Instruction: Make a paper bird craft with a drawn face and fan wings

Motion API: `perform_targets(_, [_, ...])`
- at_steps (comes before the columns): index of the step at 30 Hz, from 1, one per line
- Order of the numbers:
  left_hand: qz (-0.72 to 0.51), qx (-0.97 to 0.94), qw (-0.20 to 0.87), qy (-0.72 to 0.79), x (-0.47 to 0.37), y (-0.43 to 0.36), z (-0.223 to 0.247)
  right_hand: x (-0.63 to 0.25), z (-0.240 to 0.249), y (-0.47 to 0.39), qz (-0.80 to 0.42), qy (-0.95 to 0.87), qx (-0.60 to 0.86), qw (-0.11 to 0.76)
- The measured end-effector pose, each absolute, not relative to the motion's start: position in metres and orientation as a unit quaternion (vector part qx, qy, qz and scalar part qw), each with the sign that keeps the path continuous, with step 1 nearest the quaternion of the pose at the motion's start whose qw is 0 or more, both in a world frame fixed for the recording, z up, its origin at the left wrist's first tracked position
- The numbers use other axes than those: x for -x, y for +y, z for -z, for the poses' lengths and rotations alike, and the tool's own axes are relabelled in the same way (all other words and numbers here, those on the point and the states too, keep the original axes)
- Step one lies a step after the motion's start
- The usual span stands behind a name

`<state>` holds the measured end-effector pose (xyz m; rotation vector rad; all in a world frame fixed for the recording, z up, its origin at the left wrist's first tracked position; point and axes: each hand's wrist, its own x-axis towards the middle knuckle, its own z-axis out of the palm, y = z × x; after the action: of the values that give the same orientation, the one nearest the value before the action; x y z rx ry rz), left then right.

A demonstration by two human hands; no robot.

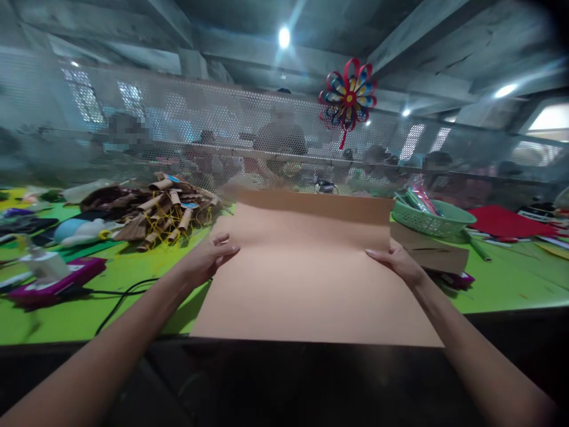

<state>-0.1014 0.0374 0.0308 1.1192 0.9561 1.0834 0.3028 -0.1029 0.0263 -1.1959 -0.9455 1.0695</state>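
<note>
A large sheet of tan paper is held up in front of me, its far part curving upward and its near edge reaching past the table's front edge. My left hand pinches the sheet's left side, thumb on top. On the right side, my right hand grips it the same way, thumb on top and the other fingers mostly hidden behind the paper.
The green table holds brown paper rolls with yellow string and a purple power strip with a black cable at left. A green basket and red sheets lie right. People sit behind a mesh partition.
</note>
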Motion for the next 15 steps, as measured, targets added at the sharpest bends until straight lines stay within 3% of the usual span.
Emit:
perform_targets(6, [-0.445,-0.5,0.577,0.468,0.105,0.041,-0.017,-0.297,-0.004,-0.09,-0.439,-0.42,0.556,0.568])
perform_targets(11, [-0.432,-0.536,0.509,0.516,0.123,0.025,0.0,-0.306,0.015,-0.103,-0.35,-0.442,0.614,0.553])
perform_targets(13, [-0.417,-0.556,0.479,0.536,0.133,0.013,0.008,-0.307,0.019,-0.124,-0.29,-0.487,0.638,0.52])
perform_targets(15, [-0.39,-0.582,0.457,0.548,0.139,0.001,0.015,-0.301,0.018,-0.152,-0.166,-0.628,0.644,0.404])
